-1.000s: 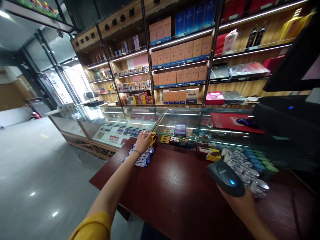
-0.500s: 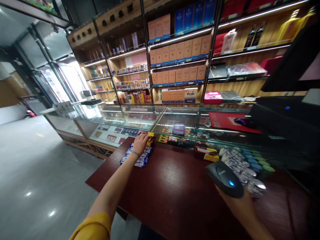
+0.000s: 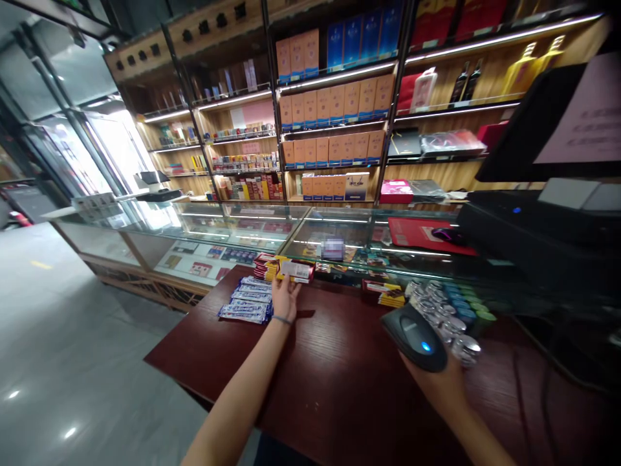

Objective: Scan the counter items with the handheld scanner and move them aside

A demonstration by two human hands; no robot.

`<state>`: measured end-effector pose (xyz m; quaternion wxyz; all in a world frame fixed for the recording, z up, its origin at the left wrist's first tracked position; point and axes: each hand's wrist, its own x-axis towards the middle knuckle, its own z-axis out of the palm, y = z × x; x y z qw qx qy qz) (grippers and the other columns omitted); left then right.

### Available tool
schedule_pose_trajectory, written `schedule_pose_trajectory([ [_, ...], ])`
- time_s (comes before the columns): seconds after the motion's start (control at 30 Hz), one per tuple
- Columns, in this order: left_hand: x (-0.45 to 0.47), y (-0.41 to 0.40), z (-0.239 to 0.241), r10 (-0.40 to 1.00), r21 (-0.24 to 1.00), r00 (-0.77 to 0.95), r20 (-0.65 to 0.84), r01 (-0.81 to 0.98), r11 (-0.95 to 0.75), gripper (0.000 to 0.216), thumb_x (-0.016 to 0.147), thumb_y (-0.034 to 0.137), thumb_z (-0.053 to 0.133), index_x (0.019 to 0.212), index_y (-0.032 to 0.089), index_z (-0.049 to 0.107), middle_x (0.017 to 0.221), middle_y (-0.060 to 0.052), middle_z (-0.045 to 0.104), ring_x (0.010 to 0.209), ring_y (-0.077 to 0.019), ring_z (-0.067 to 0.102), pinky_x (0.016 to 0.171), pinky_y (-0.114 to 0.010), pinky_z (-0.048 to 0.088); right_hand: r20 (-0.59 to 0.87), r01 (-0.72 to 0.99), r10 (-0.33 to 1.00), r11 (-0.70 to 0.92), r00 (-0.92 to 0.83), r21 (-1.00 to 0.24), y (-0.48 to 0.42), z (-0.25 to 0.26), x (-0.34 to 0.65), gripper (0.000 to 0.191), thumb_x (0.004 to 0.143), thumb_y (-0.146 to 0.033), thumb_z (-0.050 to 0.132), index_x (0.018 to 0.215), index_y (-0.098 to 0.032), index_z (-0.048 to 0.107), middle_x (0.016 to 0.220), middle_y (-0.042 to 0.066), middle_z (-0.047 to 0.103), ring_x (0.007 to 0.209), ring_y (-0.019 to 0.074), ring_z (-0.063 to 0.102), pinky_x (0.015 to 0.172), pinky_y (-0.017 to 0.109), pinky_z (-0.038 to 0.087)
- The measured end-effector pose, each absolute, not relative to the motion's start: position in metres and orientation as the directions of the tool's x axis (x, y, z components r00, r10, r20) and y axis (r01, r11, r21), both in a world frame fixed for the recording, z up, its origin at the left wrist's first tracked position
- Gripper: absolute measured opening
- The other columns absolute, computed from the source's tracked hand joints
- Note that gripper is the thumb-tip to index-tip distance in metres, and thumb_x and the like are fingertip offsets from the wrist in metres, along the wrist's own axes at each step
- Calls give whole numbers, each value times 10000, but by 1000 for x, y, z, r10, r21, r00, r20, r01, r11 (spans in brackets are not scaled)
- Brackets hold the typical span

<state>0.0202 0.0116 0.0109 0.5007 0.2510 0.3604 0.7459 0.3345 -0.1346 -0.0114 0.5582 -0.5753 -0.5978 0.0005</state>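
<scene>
My left hand (image 3: 284, 299) is closed on a yellow and dark red snack packet (image 3: 295, 270), holding it tilted with a white label facing me. Just left of it lies a stack of similar yellow and red packets (image 3: 264, 266). Several blue and white packets (image 3: 248, 301) lie in a row beside my left wrist. In my right hand (image 3: 436, 382) is a black barcode scanner (image 3: 414, 338) with a lit blue light; its head points toward the middle of the table. My right fingers are mostly hidden beneath the scanner.
A dark red wooden table (image 3: 339, 375) abuts the glass counter (image 3: 233, 223). Silver-lidded cans (image 3: 444, 317) and another pile of yellow and red packets (image 3: 385, 292) stand near the scanner. A red mat (image 3: 412, 234) with a mouse and a monitor (image 3: 548, 123) are at right.
My left hand has lifted one packet from the stack, moved it right and turned its label toward me. The scanner stays in my right hand. The view has shifted slightly.
</scene>
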Motion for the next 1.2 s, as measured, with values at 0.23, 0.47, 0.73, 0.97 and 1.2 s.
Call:
schedule_pose_trajectory([
  [0.23, 65, -8, -21, 979, 654, -153, -132, -756, -30, 130, 968, 208, 546, 1092, 244, 548, 1134, -52, 712, 1028, -137, 702, 1013, -395, 536, 697, 860, 716, 387, -52, -333, -146, 9, 320, 381, 769, -300, 619, 1140, -229, 576, 759, 32, 736, 592, 234, 702, 544, 291, 479],
  [0.47, 64, -16, -21, 978, 588, -105, -178, -809, 20, 105, 958, 174, 560, 1040, 236, 544, 1145, -45, 705, 1002, -129, 701, 1032, -398, 514, 521, 871, 842, 354, -139, -339, -149, 7, 309, 494, 797, -335, 621, 1262, -222, 500, 768, 19, 747, 602, 236, 715, 542, 278, 460],
  [0.73, 65, -19, -22, 989, 506, -77, -126, -863, -2, 100, 926, 173, 609, 997, 236, 575, 1162, -52, 690, 1111, -174, 669, 1084, -445, 471, 471, 915, 862, 327, -187, -237, -153, 10, 308, 255, 778, -321, 621, 1017, -239, 587, 599, 2, 682, 565, 241, 701, 507, 256, 386],
  [0.97, 64, -15, -24, 974, 517, -108, -197, -856, 10, 119, 927, 129, 586, 989, 229, 572, 1073, -31, 706, 946, -132, 695, 1038, -423, 503, 481, 887, 867, 321, -133, -333, -152, 13, 309, 327, 807, -320, 611, 1118, -262, 528, 708, -10, 725, 635, 257, 728, 548, 269, 420],
  [1.2, 64, -10, -30, 980, 564, -94, -175, -826, 21, 172, 881, 88, 621, 981, 218, 573, 1059, -37, 713, 959, -133, 691, 1014, -392, 516, 509, 860, 861, 253, 8, -443, -152, 20, 313, 339, 792, -338, 623, 1111, -251, 549, 759, 16, 735, 685, 255, 728, 581, 282, 454],
])
